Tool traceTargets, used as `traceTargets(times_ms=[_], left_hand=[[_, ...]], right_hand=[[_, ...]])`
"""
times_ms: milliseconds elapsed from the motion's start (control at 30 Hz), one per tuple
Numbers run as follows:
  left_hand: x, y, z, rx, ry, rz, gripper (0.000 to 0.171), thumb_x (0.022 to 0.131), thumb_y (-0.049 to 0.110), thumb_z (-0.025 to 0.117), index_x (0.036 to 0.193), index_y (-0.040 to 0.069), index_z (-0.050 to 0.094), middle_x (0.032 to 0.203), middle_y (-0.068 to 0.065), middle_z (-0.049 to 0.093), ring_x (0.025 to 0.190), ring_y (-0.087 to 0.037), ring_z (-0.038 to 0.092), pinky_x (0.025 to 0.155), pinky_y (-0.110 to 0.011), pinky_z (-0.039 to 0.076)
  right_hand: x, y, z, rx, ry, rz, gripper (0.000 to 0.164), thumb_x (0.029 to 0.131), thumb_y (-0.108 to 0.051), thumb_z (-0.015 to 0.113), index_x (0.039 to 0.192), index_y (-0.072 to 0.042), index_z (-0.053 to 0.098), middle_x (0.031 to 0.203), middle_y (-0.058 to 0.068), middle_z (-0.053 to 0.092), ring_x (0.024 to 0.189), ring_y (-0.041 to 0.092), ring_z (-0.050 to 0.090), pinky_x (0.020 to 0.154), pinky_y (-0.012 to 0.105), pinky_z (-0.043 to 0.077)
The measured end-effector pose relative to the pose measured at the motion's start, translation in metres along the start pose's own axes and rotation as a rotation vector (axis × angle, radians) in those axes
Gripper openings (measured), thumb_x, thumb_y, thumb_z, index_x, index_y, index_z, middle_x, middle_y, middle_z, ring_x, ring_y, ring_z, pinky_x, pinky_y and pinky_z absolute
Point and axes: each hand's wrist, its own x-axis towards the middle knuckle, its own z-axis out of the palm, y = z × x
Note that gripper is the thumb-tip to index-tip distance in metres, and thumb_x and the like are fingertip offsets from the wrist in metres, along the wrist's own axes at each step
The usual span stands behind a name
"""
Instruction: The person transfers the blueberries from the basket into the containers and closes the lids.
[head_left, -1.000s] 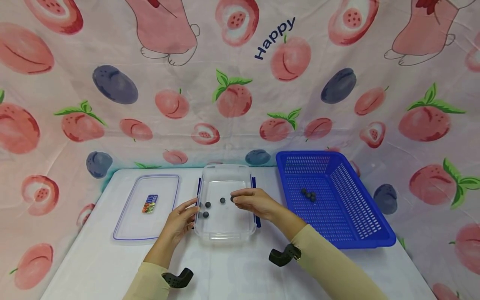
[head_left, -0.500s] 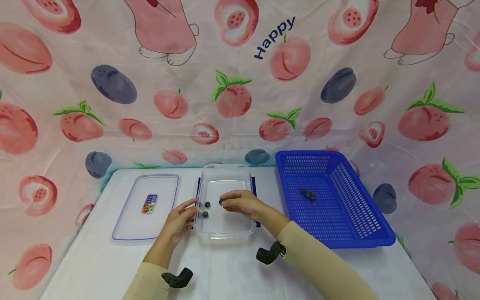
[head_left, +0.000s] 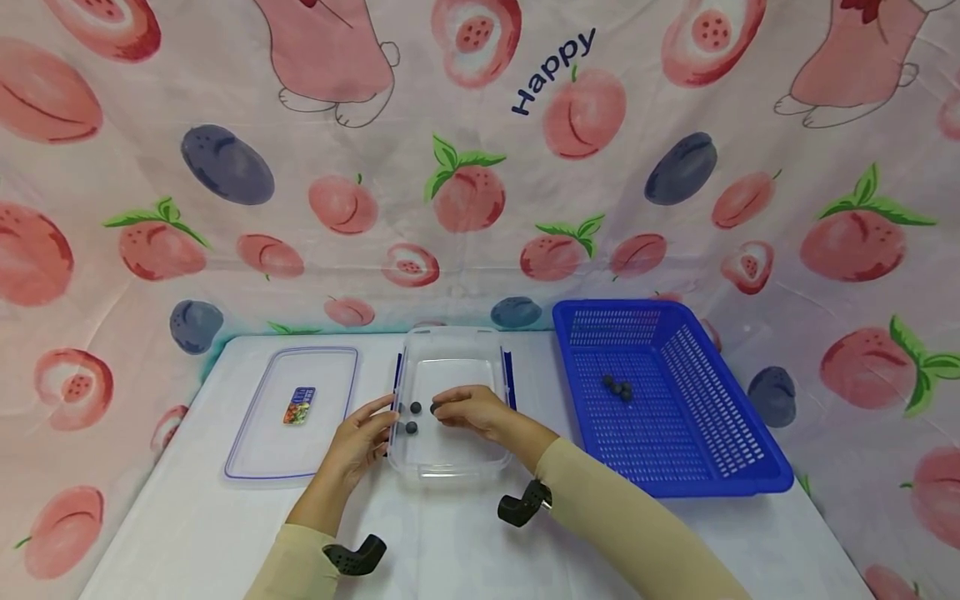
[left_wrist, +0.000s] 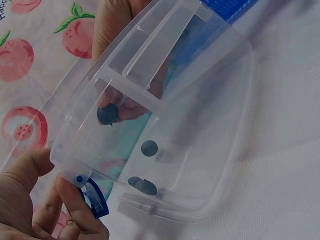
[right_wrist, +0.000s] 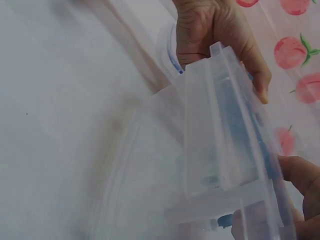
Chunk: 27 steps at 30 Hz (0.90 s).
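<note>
My left hand [head_left: 362,437] grips the left side wall of a clear plastic food container [head_left: 457,457], its thumb and fingers on the rim beside a blue latch [left_wrist: 95,198]. Inside the container my right hand [head_left: 476,411] pinches a blueberry [left_wrist: 107,114] between thumb and fingertips. The left wrist view shows this berry a little above the container's floor. More blueberries [head_left: 412,427] lie on that floor near the left wall. In the right wrist view the pinched berry shows partly through the clear end wall.
A clear lid [head_left: 330,450] with a blue seal and a printed label [head_left: 300,406] lies on the white table left of the container. To the right stands a blue plastic basket [head_left: 712,417] holding several blueberries [head_left: 618,388]. A fruit-print cloth [head_left: 450,308] hangs behind.
My right hand has moved left inside the container, and the berry lying mid-floor is now between its fingertips. The left hand has kept its grip in place.
</note>
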Motion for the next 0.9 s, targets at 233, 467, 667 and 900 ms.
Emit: traceTargets(times_ms=[233, 467, 667, 900], left_hand=[[-0.001, 0.002, 0.000, -0.009, -0.012, 0.005, 0.053, 0.093, 0.015, 0.067, 0.143, 0.009, 0.051, 0.075, 0.008, 0.057, 0.064, -0.001, 0.052, 0.056, -0.013, 0.049], [0.001, 0.001, 0.001, -0.004, -0.006, 0.005, 0.051, 0.093, 0.015, 0.067, 0.142, 0.009, 0.052, 0.073, 0.008, 0.057, 0.064, -0.001, 0.052, 0.056, -0.014, 0.049], [0.000, 0.000, 0.000, -0.015, -0.014, 0.005, 0.054, 0.093, 0.015, 0.067, 0.144, 0.009, 0.050, 0.074, 0.008, 0.057, 0.064, -0.001, 0.052, 0.056, -0.014, 0.049], [-0.001, -0.001, 0.000, -0.019, -0.007, 0.009, 0.053, 0.092, 0.015, 0.068, 0.143, 0.009, 0.052, 0.073, 0.008, 0.057, 0.064, -0.001, 0.052, 0.056, -0.014, 0.049]], right_hand=[[0.006, 0.004, 0.004, -0.023, 0.050, 0.036, 0.030, 0.084, 0.004, 0.070, 0.114, 0.008, 0.068, 0.107, 0.015, 0.071, 0.079, 0.012, 0.065, 0.083, 0.030, 0.058], [0.015, 0.010, 0.007, -0.035, 0.129, 0.118, 0.028, 0.081, 0.005, 0.073, 0.109, 0.004, 0.071, 0.105, 0.014, 0.072, 0.076, 0.011, 0.065, 0.082, 0.030, 0.058], [0.017, 0.012, 0.007, 0.019, 0.166, 0.166, 0.032, 0.080, 0.009, 0.072, 0.111, 0.006, 0.070, 0.105, 0.016, 0.072, 0.075, 0.012, 0.066, 0.081, 0.029, 0.059], [0.018, 0.013, 0.006, 0.048, 0.189, 0.170, 0.035, 0.082, 0.011, 0.069, 0.116, 0.007, 0.068, 0.107, 0.017, 0.072, 0.071, 0.011, 0.063, 0.078, 0.027, 0.059]])
